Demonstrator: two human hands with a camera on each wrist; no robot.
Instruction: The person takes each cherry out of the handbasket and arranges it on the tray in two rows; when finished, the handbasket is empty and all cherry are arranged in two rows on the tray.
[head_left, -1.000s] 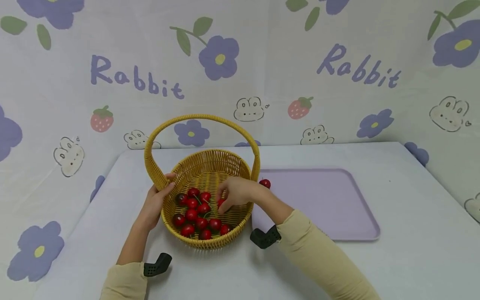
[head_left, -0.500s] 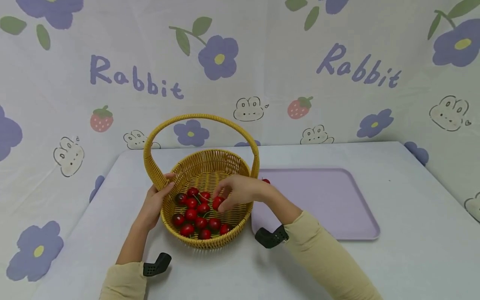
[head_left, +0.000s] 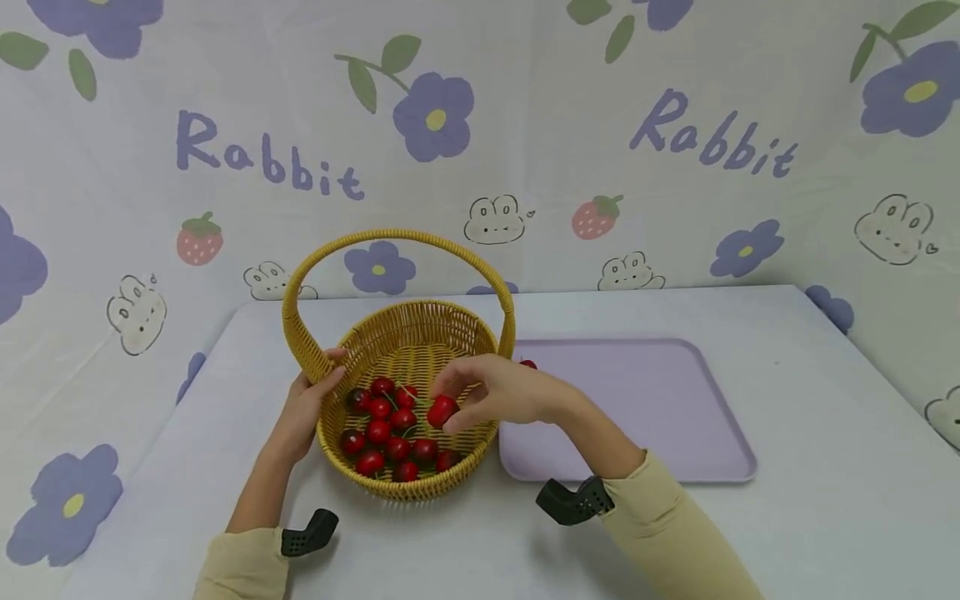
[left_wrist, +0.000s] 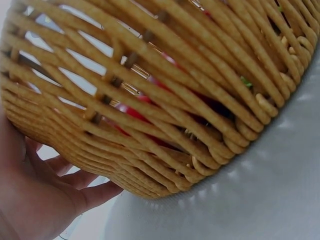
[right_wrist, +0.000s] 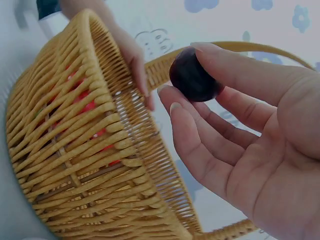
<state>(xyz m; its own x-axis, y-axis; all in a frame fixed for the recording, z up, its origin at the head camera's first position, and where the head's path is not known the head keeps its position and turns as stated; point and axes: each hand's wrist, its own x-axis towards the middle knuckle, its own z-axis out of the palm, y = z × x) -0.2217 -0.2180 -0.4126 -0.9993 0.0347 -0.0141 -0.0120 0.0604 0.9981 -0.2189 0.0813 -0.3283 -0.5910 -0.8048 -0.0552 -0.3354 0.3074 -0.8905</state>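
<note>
A yellow wicker basket point(head_left: 420, 325) with a tall arched handle point(head_left: 397, 237) stands on the table, several red cherries point(head_left: 378, 431) lying in its left and front part. My left hand point(head_left: 302, 412) grips its left side where the handle joins the rim; in the left wrist view the hand point(left_wrist: 45, 195) is against the wicker wall. Over the basket's right side, my right hand point(head_left: 513, 392) pinches one cherry point(head_left: 442, 411) between thumb and fingers. That cherry point(right_wrist: 192, 75) looks dark in the right wrist view, raised beside the rim.
A flat lilac tray point(head_left: 630, 408) lies right of the basket. Another cherry point(head_left: 528, 364) shows at the tray's upper left, partly hidden behind my right hand. A patterned cloth point(head_left: 525, 108) hangs behind the white table point(head_left: 825, 400).
My right hand, with the cherry pinched in it, has risen a little from the basket and its forearm has shifted right. The left hand keeps its hold on the basket.
</note>
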